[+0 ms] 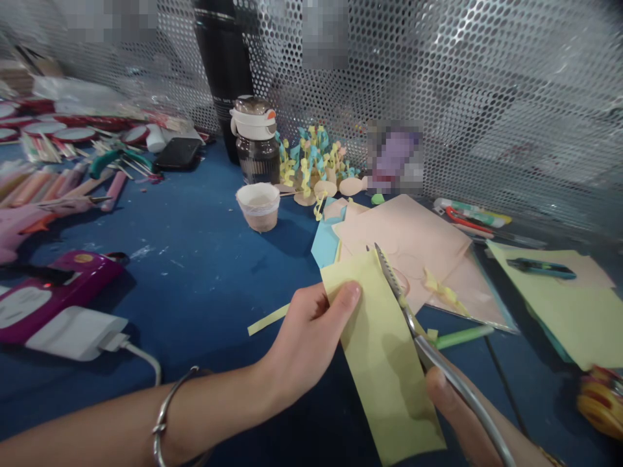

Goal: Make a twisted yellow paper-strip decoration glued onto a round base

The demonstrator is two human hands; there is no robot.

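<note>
Yellow paper [379, 350] sits pinched in the left fingers [344, 301], its edge by scissors [415, 329] the right fingers [439, 385] grip.

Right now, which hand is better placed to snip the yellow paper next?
Probably the right: the right hand holds the scissors, their blades at the right edge of the paper. The left hand pinches the paper nearer its far end.

Through my camera I make out a slim silver bangle [160, 415] with small knobs behind the left hand [309, 337], something thin and gold-toned [551, 456] behind the right hand [470, 412].
</note>
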